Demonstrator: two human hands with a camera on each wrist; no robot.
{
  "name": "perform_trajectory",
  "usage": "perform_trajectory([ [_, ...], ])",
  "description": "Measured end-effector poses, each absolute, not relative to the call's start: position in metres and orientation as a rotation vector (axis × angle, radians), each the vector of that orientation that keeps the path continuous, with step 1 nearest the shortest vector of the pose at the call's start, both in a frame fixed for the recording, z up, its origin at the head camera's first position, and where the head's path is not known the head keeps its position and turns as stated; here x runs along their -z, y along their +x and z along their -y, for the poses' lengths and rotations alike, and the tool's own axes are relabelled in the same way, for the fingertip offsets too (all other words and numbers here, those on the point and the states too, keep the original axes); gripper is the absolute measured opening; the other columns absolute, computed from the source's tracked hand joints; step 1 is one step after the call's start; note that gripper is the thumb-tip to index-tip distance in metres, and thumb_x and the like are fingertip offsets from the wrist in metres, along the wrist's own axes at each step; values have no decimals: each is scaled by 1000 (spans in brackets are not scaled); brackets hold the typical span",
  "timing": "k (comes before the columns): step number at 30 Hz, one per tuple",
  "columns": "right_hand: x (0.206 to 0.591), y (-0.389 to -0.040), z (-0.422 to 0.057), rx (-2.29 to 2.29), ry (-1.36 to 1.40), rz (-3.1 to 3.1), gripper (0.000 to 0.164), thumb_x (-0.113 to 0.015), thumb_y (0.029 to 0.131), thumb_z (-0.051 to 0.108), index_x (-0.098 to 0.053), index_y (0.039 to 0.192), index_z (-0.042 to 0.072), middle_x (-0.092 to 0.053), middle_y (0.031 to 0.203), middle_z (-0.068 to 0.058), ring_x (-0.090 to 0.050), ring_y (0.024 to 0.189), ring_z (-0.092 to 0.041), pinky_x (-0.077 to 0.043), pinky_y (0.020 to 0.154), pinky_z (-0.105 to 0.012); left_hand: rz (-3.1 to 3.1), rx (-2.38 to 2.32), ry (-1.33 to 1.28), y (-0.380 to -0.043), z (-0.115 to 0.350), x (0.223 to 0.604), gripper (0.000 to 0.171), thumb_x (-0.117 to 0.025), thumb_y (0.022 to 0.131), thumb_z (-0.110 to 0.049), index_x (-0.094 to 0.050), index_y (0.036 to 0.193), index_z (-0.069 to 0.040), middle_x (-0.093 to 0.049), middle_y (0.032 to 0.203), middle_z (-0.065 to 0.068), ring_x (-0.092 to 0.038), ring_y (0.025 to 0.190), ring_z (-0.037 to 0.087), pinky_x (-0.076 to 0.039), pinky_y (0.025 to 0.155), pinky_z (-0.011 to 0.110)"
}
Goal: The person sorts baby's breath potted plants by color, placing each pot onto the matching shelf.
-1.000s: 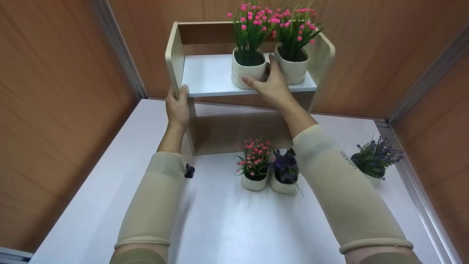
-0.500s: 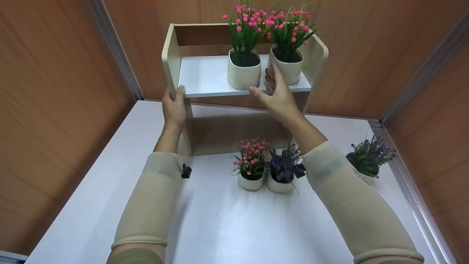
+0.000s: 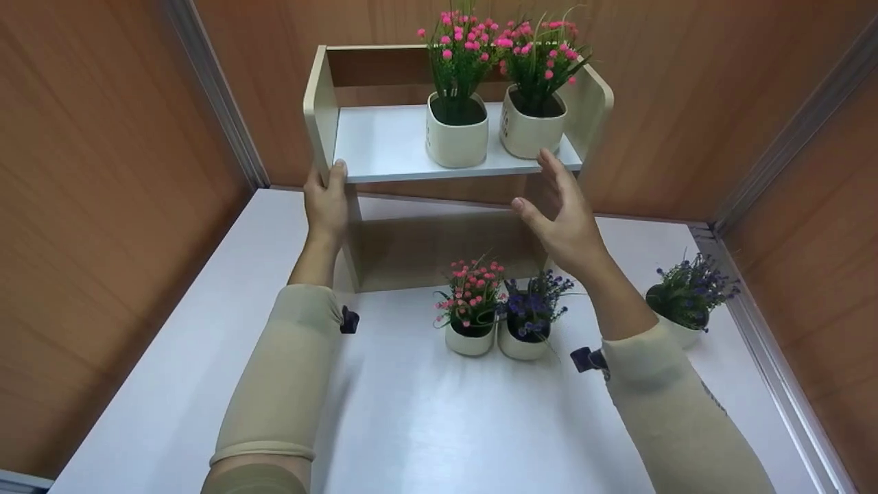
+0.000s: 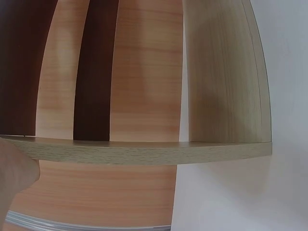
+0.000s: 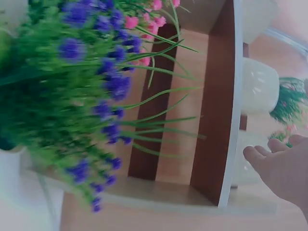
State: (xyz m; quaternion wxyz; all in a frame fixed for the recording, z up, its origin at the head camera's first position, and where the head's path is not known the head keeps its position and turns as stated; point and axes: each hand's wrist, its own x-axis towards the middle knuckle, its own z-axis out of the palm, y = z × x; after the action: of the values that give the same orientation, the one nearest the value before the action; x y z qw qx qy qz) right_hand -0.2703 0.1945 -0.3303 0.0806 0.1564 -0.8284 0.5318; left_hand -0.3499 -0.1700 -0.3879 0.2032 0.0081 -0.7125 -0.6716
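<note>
A two-tier wooden shelf [image 3: 384,140] with a white upper board stands at the back. My left hand [image 3: 326,209] grips its left side panel, thumb at the front edge; in the left wrist view that hand [image 4: 17,171] shows at the panel [image 4: 144,153]. Two white pots with pink flowers stand upright on the upper board, one near the middle [image 3: 457,140] and one to its right [image 3: 534,130]. Holding nothing, my right hand [image 3: 566,223] is in front of the board's right part, fingers extended and thumb apart, just below the right pot.
In front of the shelf, a pink-flowered pot [image 3: 470,339] and a purple-flowered pot [image 3: 525,344] stand side by side on the white table [image 3: 411,418]. Another purple-flowered pot [image 3: 686,331] is at the right, beyond my right forearm. Wooden walls [image 3: 103,206] enclose the table.
My right hand has let go of the flowerpots and moved down and to the right, away from them. The left hand keeps its hold on the shelf.
</note>
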Motion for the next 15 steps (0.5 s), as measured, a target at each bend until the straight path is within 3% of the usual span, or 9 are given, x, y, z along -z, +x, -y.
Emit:
perform_trajectory([
  [7, 360, -235, -223, -1507, 424, 2421, 67, -61, 112, 27, -30, 171, 20, -34, 177, -3, -28, 168, -23, -25, 138, -49, 1989, 1884, 24, -350, 171, 389, 59, -47, 114, -44, -37, 167, -20, -43, 172, 3, -32, 166, 19, -21, 139, 38],
  [12, 381, -210, -239, -1483, 401, 2413, 63, -60, 113, 21, -33, 169, 17, -36, 175, -5, -31, 166, -23, -28, 137, -51, 1963, 1906, 19, -349, 172, 389, 58, -48, 114, -42, -38, 167, -20, -44, 171, 3, -32, 165, 19, -22, 139, 39],
  [15, 393, -196, -248, -1495, 359, 2425, 62, -59, 113, 18, -33, 169, 15, -37, 174, -4, -34, 165, -23, -31, 135, -45, 1971, 1914, 17, -348, 171, 388, 59, -48, 114, -43, -37, 168, -22, -42, 173, 3, -32, 166, 19, -22, 139, 41],
])
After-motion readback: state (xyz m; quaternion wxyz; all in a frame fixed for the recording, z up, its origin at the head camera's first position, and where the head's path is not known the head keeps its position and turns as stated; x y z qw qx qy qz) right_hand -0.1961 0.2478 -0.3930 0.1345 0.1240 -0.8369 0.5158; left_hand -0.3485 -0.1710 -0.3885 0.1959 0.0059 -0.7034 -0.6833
